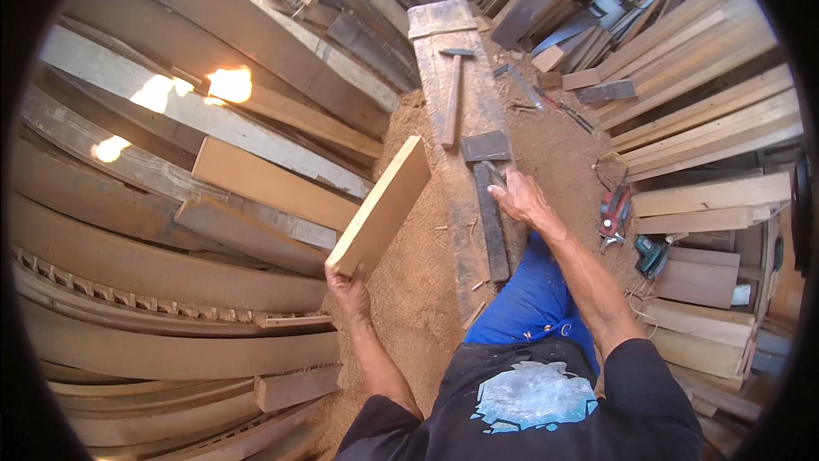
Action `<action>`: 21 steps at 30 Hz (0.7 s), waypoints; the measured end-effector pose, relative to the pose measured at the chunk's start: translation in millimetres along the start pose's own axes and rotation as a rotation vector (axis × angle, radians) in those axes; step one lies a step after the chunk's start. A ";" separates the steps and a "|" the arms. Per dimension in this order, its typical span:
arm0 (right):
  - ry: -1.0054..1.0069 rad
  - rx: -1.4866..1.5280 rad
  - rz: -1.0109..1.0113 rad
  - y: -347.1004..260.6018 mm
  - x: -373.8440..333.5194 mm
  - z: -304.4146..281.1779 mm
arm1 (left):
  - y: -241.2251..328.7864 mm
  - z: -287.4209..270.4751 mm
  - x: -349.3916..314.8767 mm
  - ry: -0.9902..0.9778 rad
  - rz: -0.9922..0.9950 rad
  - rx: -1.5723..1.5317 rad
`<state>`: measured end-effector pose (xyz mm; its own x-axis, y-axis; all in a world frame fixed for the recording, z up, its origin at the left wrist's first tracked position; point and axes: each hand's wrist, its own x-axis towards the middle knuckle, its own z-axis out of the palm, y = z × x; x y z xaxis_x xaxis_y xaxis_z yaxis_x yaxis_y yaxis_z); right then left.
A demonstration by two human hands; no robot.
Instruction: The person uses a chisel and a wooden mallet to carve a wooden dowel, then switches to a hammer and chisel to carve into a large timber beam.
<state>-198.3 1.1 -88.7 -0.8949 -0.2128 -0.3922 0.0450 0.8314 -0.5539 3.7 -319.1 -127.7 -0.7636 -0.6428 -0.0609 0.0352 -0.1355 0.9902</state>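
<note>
My left hand [350, 289] grips the lower end of a light wooden board [381, 209], which is raised and tilted over the sawdust left of the narrow bench plank [439, 26]. My right hand [519, 197] is closed over the plank, with a thin greyish piece by its fingertips that I cannot make out. Right beside it lie a dark flat rectangular block [485, 146] and a long dark bar [492, 243]. Farther up the plank lies a hammer [453, 98] with a wooden handle.
Stacked timber boards [171, 243] line the left side. More planks [708, 128] fill the right. A red power tool [613, 215] and a teal one [651, 256] lie at the right. Sawdust [401, 307] covers the floor around the plank. A handsaw-like tool [522, 86] lies beyond.
</note>
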 end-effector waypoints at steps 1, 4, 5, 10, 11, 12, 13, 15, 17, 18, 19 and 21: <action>0.043 0.058 0.008 -5.2 -11.2 -4.3 | 0.4 -11.3 -6.7 -0.017 0.010 -0.014; -0.097 0.462 0.070 -12.1 -35.6 -14.7 | -4.2 -29.1 -14.9 -0.056 -0.004 -0.120; -0.064 0.498 0.065 -8.0 -41.7 -12.5 | -1.8 -27.7 -16.9 -0.107 -0.042 -0.162; 0.039 0.461 0.132 14.6 -67.4 3.9 | 12.6 -10.6 -18.7 -0.259 -0.075 0.043; 0.041 0.322 0.192 9.2 -70.7 3.9 | 16.7 -6.6 -19.5 -0.268 -0.077 0.046; 0.041 0.183 0.251 3.6 -72.5 3.9 | 20.7 -2.4 -20.0 -0.238 -0.097 0.100; 0.007 0.178 0.235 1.5 -72.2 4.7 | 23.5 2.0 -18.8 -0.209 -0.115 0.155; 0.023 0.203 0.244 10.5 -65.3 18.2 | 24.4 11.1 -12.9 -0.175 -0.082 0.188; 0.091 0.237 0.194 13.2 -60.9 30.4 | 16.4 9.8 -7.9 -0.126 -0.052 0.218; 0.092 0.237 0.197 18.2 -59.3 32.4 | 7.1 7.6 -3.4 -0.149 -0.050 0.165; 0.082 0.212 0.174 15.4 -59.0 31.5 | -0.9 0.6 -0.7 -0.162 -0.054 0.117; 0.060 0.187 0.156 2.0 -66.9 27.4 | -2.9 -5.2 2.5 -0.183 -0.058 0.137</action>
<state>-126.2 3.0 -83.7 -0.8951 -0.0538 -0.4427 0.2614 0.7410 -0.6186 5.0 -324.3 -131.3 -0.8662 -0.4883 -0.1063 -0.0900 -0.0568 0.9943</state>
